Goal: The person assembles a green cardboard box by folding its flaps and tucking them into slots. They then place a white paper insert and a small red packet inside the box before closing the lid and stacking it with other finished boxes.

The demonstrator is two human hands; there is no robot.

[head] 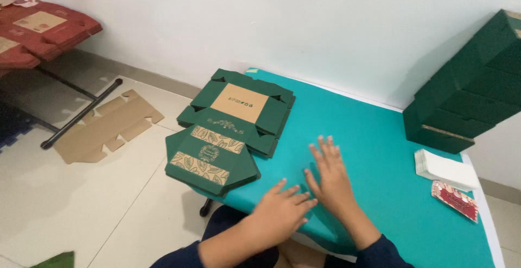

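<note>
My left hand point(282, 209) lies flat near the front edge of a teal-covered table point(380, 154), fingers spread and holding nothing. My right hand point(330, 171) rests palm down just beyond it, fingers apart; the two hands touch at the fingertips. To the left sits a stack of flat, unfolded dark green box blanks point(228, 132) with tan leaf-patterned panels, overhanging the table's left edge. Neither hand touches the stack.
Folded dark green boxes point(467, 89) are stacked at the back right against the white wall. A white paper pile point(445, 169) and a red card point(455, 200) lie at the right edge. A brown cardboard blank point(106, 127) lies on the floor; red blanks point(38, 29) sit on a far-left table.
</note>
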